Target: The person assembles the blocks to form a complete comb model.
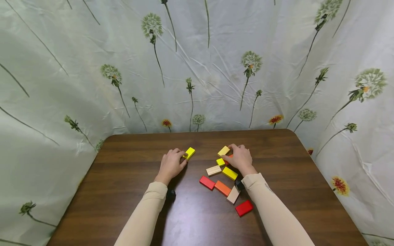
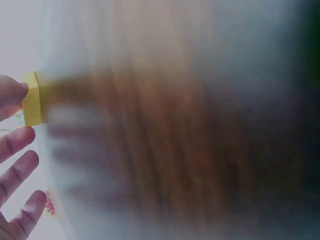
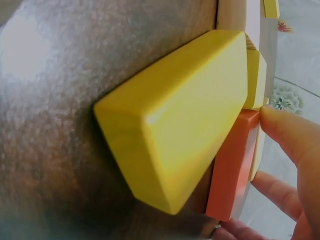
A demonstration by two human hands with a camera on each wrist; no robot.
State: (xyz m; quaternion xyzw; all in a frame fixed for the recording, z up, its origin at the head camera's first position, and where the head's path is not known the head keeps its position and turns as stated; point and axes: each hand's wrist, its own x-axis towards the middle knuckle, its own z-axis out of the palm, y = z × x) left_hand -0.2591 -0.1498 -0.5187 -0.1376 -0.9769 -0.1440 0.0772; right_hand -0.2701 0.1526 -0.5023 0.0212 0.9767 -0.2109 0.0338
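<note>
In the head view my left hand [image 1: 172,164] is at a bright yellow block [image 1: 189,152] left of the pile, thumb and index finger pinching its near end. The left wrist view shows this yellow block [image 2: 32,100] at the fingertips, with the other fingers spread apart. My right hand [image 1: 241,159] reaches over the top of the block group. Its thumb and index finger hold a pale wooden block [image 1: 223,151] at its two ends. Below that hand an orange-red block [image 3: 232,165] is partly hidden in the head view. A small yellow block [image 1: 220,162] lies by the thumb.
Toward me lie a striped wooden block [image 1: 213,170], a yellow block [image 1: 230,173], a red block [image 1: 207,182], an orange block [image 1: 222,188], a pale block [image 1: 233,195] and another red block [image 1: 244,208]. A flowered curtain [image 1: 215,82] hangs behind the brown table [image 1: 123,191].
</note>
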